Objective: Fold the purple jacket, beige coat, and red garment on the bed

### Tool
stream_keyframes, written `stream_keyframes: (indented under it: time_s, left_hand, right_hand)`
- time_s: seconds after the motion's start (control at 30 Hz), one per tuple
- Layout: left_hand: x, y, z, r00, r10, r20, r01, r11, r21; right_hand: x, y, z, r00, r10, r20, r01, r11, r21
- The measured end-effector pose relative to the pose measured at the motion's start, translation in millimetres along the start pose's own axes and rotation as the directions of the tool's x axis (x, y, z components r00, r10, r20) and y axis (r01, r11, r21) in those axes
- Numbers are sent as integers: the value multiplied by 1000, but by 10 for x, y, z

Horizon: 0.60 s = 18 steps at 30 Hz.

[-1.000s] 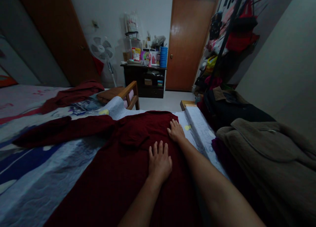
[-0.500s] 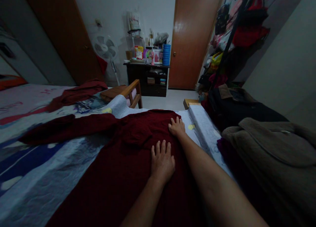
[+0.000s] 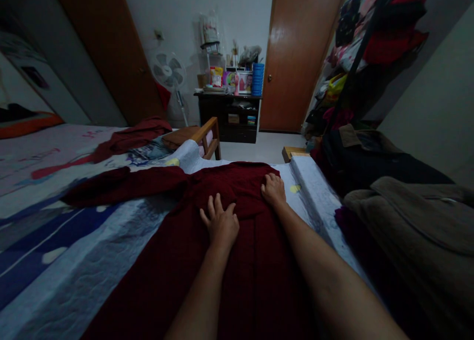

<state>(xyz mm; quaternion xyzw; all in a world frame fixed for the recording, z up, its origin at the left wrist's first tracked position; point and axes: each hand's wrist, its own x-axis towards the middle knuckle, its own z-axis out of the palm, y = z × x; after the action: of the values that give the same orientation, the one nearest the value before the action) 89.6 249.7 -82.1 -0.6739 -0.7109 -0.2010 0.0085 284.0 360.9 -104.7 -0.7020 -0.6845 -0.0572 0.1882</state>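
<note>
A long, dark red long-sleeved garment [image 3: 159, 266] lies spread over the bed, one sleeve [image 3: 148, 182] stretched out to the left. A fold of its cloth crosses the upper part. On the garment near that fold rests my left hand [image 3: 222, 221], fingers spread and bent, holding nothing. My right hand [image 3: 274, 191] is at the garment's upper right edge with its fingers curled in on the cloth. The fingertips press into the fabric there.
A patterned light blue sheet [image 3: 92, 266] covers the bed. Folded clothes, including a grey-brown coat [image 3: 414, 216], are piled on the right. A wooden chair [image 3: 211, 140], a standing fan [image 3: 169, 71] and a dark cabinet [image 3: 227, 118] stand beyond.
My left hand has moved left and forward over the garment to the folded part. My right hand stays by the upper right edge, its fingers now more curled.
</note>
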Motion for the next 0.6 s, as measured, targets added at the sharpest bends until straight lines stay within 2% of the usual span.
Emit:
stream_keyframes:
  time_s: [0.17, 0.3, 0.43, 0.5, 0.6]
  left_hand:
    - [22, -76, 84, 999, -45, 7, 45, 999, 15]
    - [92, -169, 5, 992, -65, -108, 60, 997, -49]
    - [179, -276, -128, 974, -98, -205, 51, 974, -219]
    - [217, -318, -219, 952, -166, -256, 80, 945, -317]
    - [270, -390, -406, 891, -288, -350, 107, 884, -455]
  right_hand:
    - [31, 23, 63, 990, -12, 139, 11, 1000, 8]
    - [60, 28, 109, 976, 18, 215, -15, 1000, -13]
    - [73, 32, 127, 972, 28, 234, -23, 999, -24]
    - [74, 33, 129, 974, 26, 223, -21, 999, -27]
    - [71, 33, 131, 975, 31, 219, -25, 999, -29]
